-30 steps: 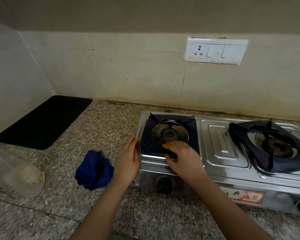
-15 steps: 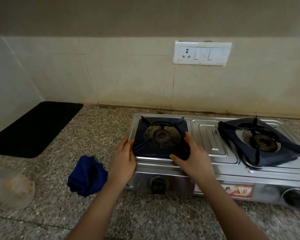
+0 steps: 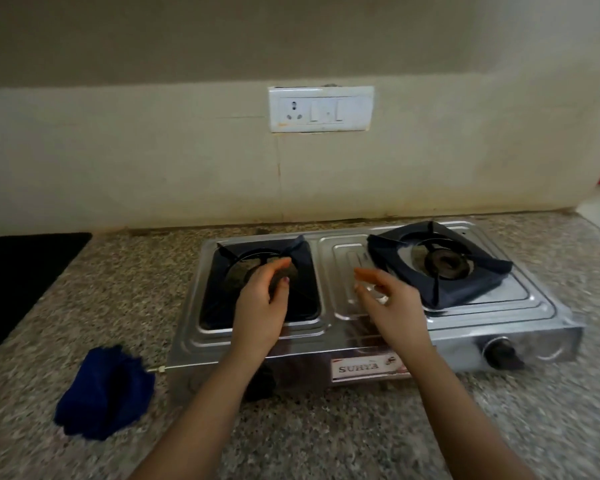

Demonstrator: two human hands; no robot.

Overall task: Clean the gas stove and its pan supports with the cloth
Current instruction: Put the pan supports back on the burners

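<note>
Head view: we count one gas stove (image 3: 492, 308) on the speckled counter (image 3: 136, 289), with two pan supports, two hands over it and one cloth beside it.

The left pan support (image 3: 303, 259) sits square in its recess. The right pan support (image 3: 468, 289) lies turned at an angle to the stove's edges, around the right burner (image 3: 444, 263). Most of the left burner is hidden behind the fingers. We see one knob (image 3: 499, 353) clearly on the front panel at the right. A dark shape behind the left forearm may be a second, but we cannot tell. One label (image 3: 364, 367) sits on the front between them.

Our left hand (image 3: 260, 306) is above the left pan support, fingers loosely extended, thumb apart from them, holding nothing. Our right hand (image 3: 388, 299) is above the raised steel plate between the two supports, fingers spread and blurred, also holding nothing. We cannot tell whether either hand touches the metal.

The blue cloth (image 3: 104, 393) lies crumpled on the counter just beside the stove's front left corner. It is to the left of the left forearm and nearer to us than the left hand. Neither hand touches it.

One black mat (image 3: 21, 271) lies at the far left, and one white switch plate (image 3: 321, 109) is on the wall behind.
</note>
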